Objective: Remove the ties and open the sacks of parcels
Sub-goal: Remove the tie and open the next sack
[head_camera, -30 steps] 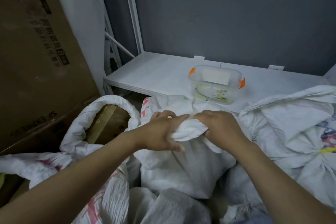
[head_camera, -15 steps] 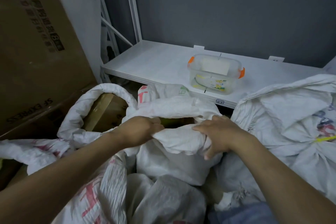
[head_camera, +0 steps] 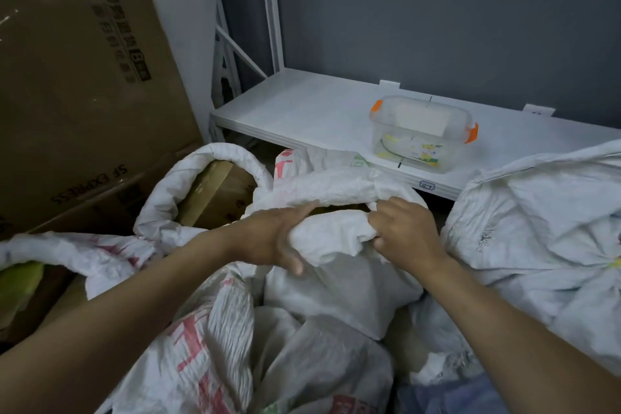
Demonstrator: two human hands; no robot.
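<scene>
A white woven sack stands in the middle, its mouth parted and a dark gap showing inside. My left hand grips the near rim of the mouth at its left end. My right hand grips the same rolled rim at its right end. To the left, another white sack stands open with its rim rolled down around a brown parcel. On the right lies a third white sack, bunched shut with a yellow tie at the frame's edge.
A large brown cardboard box leans at the left. Behind the sacks runs a white shelf carrying a clear plastic box with orange clips. More crumpled sacks with red print fill the foreground.
The sack's mouth was bunched shut between both hands a second ago. Now it is parted, with my hands further apart on the rolled rim.
</scene>
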